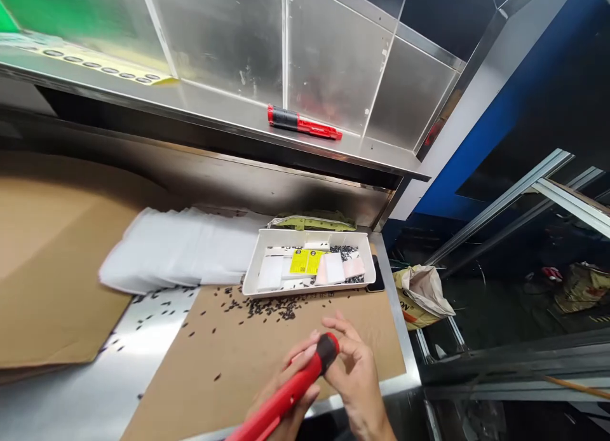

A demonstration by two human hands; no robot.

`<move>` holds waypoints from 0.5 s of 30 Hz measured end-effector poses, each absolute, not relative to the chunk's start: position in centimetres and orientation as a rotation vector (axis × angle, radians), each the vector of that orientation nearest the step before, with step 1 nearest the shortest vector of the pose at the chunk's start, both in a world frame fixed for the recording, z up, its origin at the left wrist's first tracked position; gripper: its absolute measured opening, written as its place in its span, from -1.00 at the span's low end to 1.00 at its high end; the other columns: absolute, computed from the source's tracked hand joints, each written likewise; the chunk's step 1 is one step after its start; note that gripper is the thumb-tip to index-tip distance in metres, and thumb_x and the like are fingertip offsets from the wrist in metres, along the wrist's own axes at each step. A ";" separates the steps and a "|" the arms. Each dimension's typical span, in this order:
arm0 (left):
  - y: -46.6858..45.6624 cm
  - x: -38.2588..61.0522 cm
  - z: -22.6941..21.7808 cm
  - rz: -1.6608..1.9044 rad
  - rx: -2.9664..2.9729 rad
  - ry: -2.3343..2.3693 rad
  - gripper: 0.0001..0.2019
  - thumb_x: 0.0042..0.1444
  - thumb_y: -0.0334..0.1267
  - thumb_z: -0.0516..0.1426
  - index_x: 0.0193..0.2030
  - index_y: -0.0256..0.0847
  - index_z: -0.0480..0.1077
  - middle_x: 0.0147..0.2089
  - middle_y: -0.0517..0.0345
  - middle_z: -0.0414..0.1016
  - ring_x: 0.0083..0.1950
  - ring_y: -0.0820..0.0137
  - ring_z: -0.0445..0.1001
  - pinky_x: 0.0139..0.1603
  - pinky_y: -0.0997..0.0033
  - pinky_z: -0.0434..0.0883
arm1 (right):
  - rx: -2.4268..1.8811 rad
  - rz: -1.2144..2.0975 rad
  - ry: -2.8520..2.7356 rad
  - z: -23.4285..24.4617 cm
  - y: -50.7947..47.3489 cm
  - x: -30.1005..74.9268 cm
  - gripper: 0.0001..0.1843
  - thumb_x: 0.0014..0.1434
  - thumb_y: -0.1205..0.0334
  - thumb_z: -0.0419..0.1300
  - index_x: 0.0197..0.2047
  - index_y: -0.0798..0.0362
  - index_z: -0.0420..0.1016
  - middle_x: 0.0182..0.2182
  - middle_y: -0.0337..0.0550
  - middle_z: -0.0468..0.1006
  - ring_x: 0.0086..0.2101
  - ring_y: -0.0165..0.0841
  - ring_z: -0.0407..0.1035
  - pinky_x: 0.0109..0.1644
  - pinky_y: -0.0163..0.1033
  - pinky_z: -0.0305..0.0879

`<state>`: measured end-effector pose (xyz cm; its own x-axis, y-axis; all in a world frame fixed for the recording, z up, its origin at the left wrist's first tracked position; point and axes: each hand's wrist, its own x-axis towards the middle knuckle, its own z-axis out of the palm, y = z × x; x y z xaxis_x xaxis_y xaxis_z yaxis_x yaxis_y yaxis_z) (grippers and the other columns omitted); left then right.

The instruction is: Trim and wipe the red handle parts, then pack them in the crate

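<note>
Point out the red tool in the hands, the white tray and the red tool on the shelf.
Red tool in the hands (290, 393), head view: middle of its red body.
White tray (305, 291), head view: front rim.
Red tool on the shelf (305, 123), head view: middle of its body.

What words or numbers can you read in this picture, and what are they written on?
"ON": orange letters on the crumpled tan paper sack, partly hidden.
Yellow label in the white plastic tray: black print too small to read.
Yellow strip with dark circles on the metal shelf: blurred, unreadable.

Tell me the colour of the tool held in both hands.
Red tool with a black end cap, clearest in the head view.
</note>
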<state>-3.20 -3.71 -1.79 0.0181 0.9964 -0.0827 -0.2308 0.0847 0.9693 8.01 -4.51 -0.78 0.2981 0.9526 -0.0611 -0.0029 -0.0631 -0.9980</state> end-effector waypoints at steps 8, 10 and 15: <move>1.2 -5.9 -2.2 1.169 0.477 0.973 -0.36 -0.16 0.11 0.36 0.09 -0.06 0.49 -0.04 0.04 0.64 0.15 0.04 0.47 0.22 0.16 0.39 | -1.143 1.116 -0.943 -0.7 -2.4 7.2 -0.65 -0.01 -0.09 0.38 -0.30 0.01 0.59 0.12 0.05 0.44 0.16 -0.07 0.29 0.28 0.05 0.09; 2.0 -6.3 -1.6 1.147 0.364 0.917 -0.26 -0.15 0.11 0.36 0.18 -0.11 0.41 -0.09 0.00 0.66 0.02 0.09 0.56 -0.04 0.34 0.54 | -1.223 1.034 -0.948 -0.5 -2.0 7.3 -0.65 -0.01 -0.11 0.38 -0.40 0.02 0.57 0.10 0.07 0.47 0.17 -0.04 0.27 0.29 0.11 0.04; 2.4 -6.2 0.4 1.130 0.238 0.827 -0.22 -0.16 0.02 0.40 0.24 -0.07 0.34 -0.14 0.06 0.68 -0.02 0.22 0.58 -0.23 0.56 0.52 | -1.309 0.918 -1.065 0.0 -1.7 6.4 -0.63 0.16 -0.18 0.22 -0.23 -0.09 0.65 0.18 -0.03 0.43 0.31 -0.06 0.04 0.37 0.20 -0.16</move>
<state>-6.19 2.40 0.41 0.1734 0.8696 -0.4623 -0.7039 0.4378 0.5594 6.44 -1.74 -0.04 0.2801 0.9563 0.0835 0.0583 0.0699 -0.9958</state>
